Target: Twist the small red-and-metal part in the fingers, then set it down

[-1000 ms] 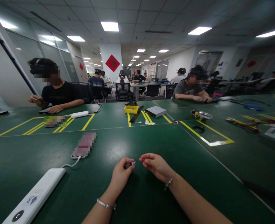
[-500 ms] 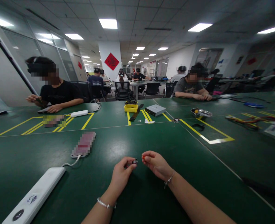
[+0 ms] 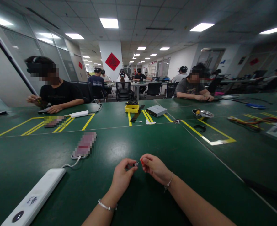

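Observation:
Above the near part of the green table, my left hand (image 3: 124,172) pinches a small dark and silvery piece (image 3: 135,164) between thumb and fingertips. It looks like a little connector, but its exact kind is too small to make out. Close by on the right, my right hand (image 3: 156,168) is closed on a small orange-red piece (image 3: 141,161), mostly covered by the fingers. A narrow gap separates the two pieces. Both wrists wear silvery bracelets.
A white power bank (image 3: 36,194) with a cable to a phone (image 3: 84,145) lies left. Farther back are a yellow tray (image 3: 132,109), a grey box (image 3: 156,110), a metal bowl (image 3: 205,115) and bundled wires (image 3: 245,123). Two people sit across the green table (image 3: 119,138).
My right hand has shifted slightly left, bringing the orange-red piece closer to the dark piece. My left hand has stayed almost in place, with its piece turned a little.

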`<state>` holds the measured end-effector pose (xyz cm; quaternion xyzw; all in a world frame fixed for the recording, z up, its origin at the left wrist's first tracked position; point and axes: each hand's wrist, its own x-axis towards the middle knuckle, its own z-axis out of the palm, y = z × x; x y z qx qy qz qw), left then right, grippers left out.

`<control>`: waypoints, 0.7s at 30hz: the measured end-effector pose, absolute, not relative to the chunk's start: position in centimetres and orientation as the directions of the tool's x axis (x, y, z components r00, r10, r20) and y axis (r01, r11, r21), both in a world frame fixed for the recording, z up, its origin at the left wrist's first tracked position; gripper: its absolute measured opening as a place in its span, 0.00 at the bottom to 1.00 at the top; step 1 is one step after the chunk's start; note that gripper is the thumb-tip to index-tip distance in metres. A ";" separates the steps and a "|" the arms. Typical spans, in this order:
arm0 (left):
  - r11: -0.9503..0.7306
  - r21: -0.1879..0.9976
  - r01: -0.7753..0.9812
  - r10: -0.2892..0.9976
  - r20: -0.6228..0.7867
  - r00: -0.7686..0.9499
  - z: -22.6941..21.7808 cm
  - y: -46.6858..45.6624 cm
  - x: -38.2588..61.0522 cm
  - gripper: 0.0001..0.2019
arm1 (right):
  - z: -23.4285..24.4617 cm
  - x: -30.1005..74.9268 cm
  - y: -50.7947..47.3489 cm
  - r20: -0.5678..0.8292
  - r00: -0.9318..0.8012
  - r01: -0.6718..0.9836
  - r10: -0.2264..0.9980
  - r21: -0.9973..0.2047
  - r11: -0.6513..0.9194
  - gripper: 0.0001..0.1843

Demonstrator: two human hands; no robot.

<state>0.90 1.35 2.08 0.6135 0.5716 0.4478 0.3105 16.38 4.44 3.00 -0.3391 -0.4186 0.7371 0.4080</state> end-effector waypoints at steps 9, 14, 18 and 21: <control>-0.232 0.824 0.518 0.964 0.267 0.006 1.8 1.1 1.1 0.05 | 2.4 15.2 3.9 -0.200 -0.368 -0.306 0.908 -0.896 -0.321 0.13; -0.227 0.789 0.572 0.960 0.280 -0.006 2.0 1.0 1.5 0.04 | 1.9 14.7 4.0 -0.177 -0.248 -0.329 0.952 -0.909 -0.255 0.14; -0.187 0.766 0.615 0.959 0.277 -0.053 2.0 0.8 1.5 0.05 | 1.7 14.0 3.6 -0.159 -0.134 -0.321 0.978 -0.927 -0.195 0.17; -0.163 0.754 0.637 0.955 0.283 -0.090 1.9 0.8 1.3 0.06 | 1.9 13.6 3.0 -0.184 -0.097 -0.344 0.978 -0.916 -0.207 0.21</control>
